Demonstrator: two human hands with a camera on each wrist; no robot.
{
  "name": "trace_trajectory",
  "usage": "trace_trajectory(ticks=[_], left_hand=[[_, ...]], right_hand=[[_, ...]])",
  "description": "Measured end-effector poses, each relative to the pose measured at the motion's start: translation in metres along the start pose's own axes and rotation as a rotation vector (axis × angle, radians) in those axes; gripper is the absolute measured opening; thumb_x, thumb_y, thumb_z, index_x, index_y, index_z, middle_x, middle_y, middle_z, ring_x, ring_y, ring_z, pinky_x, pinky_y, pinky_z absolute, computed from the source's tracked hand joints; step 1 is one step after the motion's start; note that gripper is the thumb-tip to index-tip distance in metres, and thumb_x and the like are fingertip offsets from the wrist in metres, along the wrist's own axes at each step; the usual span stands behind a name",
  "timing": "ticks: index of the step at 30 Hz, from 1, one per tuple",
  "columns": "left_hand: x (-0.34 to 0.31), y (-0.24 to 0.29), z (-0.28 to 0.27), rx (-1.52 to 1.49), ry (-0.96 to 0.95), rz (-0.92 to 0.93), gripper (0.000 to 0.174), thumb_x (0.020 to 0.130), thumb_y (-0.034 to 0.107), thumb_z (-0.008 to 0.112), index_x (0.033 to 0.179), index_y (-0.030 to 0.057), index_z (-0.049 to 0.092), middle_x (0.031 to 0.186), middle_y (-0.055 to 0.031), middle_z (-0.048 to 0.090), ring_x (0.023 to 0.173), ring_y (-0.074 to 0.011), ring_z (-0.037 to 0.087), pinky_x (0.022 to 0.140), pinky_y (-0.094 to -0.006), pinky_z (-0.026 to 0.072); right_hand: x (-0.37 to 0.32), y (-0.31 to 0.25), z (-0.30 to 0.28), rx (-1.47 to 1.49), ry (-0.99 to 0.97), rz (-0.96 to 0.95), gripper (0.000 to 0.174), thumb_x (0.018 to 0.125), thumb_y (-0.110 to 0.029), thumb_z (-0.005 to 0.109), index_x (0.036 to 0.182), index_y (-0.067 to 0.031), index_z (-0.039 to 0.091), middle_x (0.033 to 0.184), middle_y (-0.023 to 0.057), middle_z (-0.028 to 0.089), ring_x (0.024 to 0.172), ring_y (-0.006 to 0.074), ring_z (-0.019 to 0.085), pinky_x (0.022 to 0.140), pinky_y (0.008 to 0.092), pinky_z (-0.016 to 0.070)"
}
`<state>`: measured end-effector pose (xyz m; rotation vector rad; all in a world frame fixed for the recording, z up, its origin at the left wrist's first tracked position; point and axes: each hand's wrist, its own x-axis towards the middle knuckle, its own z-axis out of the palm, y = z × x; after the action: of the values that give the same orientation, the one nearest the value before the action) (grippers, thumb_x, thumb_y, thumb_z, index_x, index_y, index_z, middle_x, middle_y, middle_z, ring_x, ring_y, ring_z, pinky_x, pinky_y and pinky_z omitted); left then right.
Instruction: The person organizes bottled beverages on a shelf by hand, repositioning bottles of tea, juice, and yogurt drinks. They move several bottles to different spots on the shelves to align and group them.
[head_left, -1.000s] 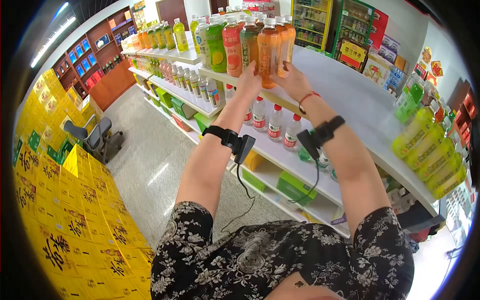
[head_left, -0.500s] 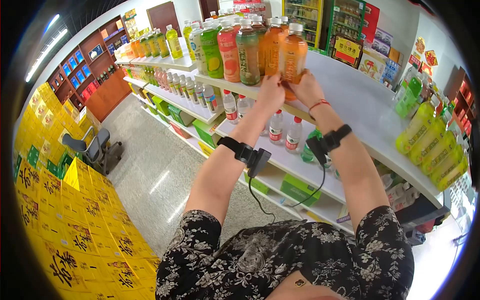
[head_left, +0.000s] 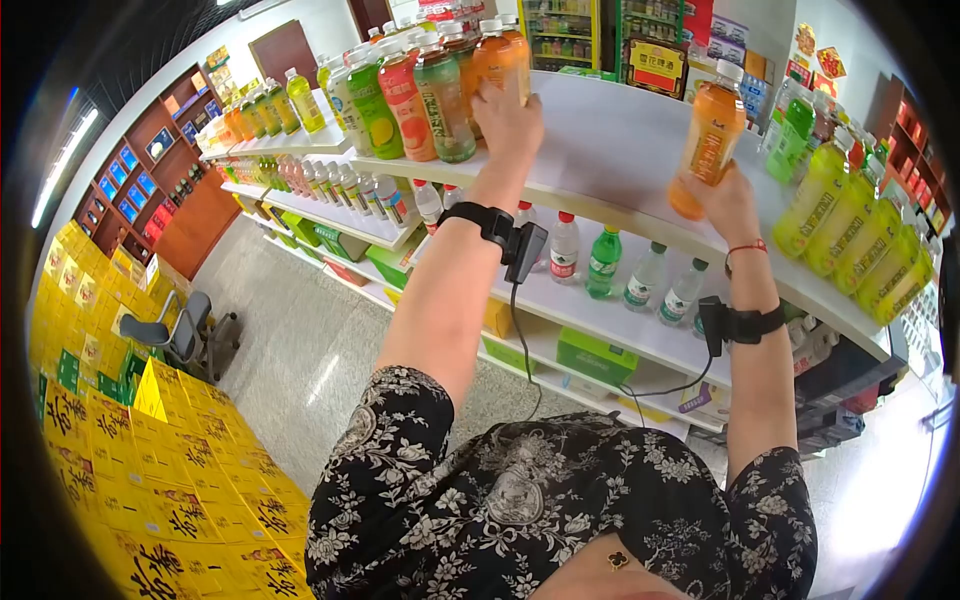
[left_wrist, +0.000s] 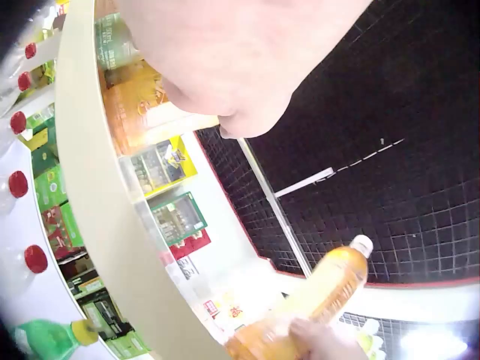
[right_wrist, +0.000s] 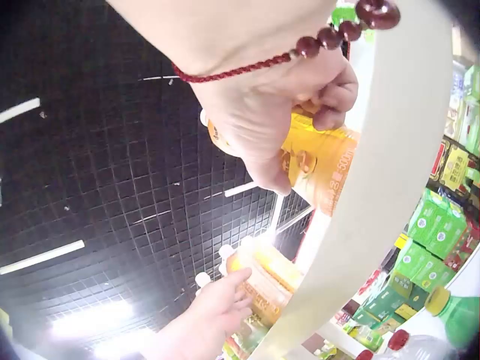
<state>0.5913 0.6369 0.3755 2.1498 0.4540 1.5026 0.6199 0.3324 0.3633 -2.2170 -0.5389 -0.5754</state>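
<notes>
My right hand [head_left: 722,198] grips an orange drink bottle [head_left: 712,130] with a white cap around its lower part, at the right stretch of the top shelf. In the right wrist view its thumb and fingers wrap the yellow-orange label [right_wrist: 319,161]. The left hand [head_left: 512,122] is at another orange bottle [head_left: 500,62] at the end of a bottle row, its fingers curled against the side. Beside that bottle stand a dark green-labelled bottle [head_left: 442,100], a pink one [head_left: 403,105] and a green one [head_left: 372,108].
The white top shelf [head_left: 600,140] curves between both hands. Yellow-green bottles [head_left: 815,205] stand at its right end. On the lower shelf are red-capped water bottles [head_left: 564,245] and a green soda bottle [head_left: 604,262]. Stacked yellow cartons [head_left: 180,480] line the left; an office chair [head_left: 180,330] stands behind.
Both hands were together at the front orange bottle. The right hand has carried it rightward along the shelf, while the left has let go of it and moved to another orange bottle.
</notes>
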Motion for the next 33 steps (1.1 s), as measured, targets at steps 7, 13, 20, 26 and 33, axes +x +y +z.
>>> trace_trajectory(ticks=[7,13,20,26,33], left_hand=[[0.007,-0.028,0.026,0.078,-0.069,-0.294,0.078,0.079,0.032,0.066,0.134,-0.0126,0.034,0.121,-0.0299,0.051,0.116,-0.0435,0.050,0.099,-0.0487,0.0412],[0.000,-0.046,0.036,0.133,-0.058,-0.222,0.066,0.078,0.031,0.069,0.122,-0.0103,0.041,0.116,-0.0322,0.054,0.107,-0.0442,0.056,0.093,-0.0482,0.0462],[0.008,-0.058,0.047,0.186,-0.071,-0.248,0.066,0.077,0.032,0.071,0.118,-0.0107,0.042,0.116,-0.0338,0.050,0.108,-0.0480,0.053,0.093,-0.0513,0.0447],[0.003,-0.041,0.035,0.197,-0.080,-0.277,0.068,0.074,0.036,0.072,0.116,-0.0106,0.045,0.118,-0.0338,0.049,0.112,-0.0478,0.050,0.095,-0.0519,0.0427],[-0.010,-0.029,0.028,0.019,-0.183,-0.057,0.069,0.075,0.034,0.074,0.119,-0.0097,0.044,0.117,-0.0299,0.053,0.111,-0.0440,0.052,0.095,-0.0482,0.0432]], right_hand=[[-0.009,0.026,-0.032,-0.050,0.067,0.082,0.060,0.073,-0.040,0.076,0.107,0.0057,0.058,0.097,0.0247,0.068,0.092,0.0375,0.067,0.080,0.0411,0.0530],[-0.030,0.014,-0.038,-0.154,0.049,0.159,0.070,0.069,-0.050,0.077,0.108,0.0042,0.058,0.099,0.0230,0.068,0.093,0.0373,0.066,0.079,0.0421,0.0531],[-0.039,0.017,-0.028,-0.426,0.051,0.152,0.064,0.071,-0.056,0.072,0.099,-0.0002,0.060,0.095,0.0188,0.067,0.085,0.0340,0.068,0.073,0.0430,0.0548],[-0.041,0.017,-0.039,-0.448,0.080,0.204,0.059,0.073,-0.057,0.068,0.092,-0.0010,0.063,0.087,0.0187,0.069,0.079,0.0357,0.068,0.071,0.0429,0.0552],[-0.042,0.032,-0.046,-0.470,0.114,0.234,0.061,0.074,-0.060,0.066,0.086,0.0000,0.064,0.080,0.0196,0.069,0.075,0.0362,0.068,0.068,0.0429,0.0549]])
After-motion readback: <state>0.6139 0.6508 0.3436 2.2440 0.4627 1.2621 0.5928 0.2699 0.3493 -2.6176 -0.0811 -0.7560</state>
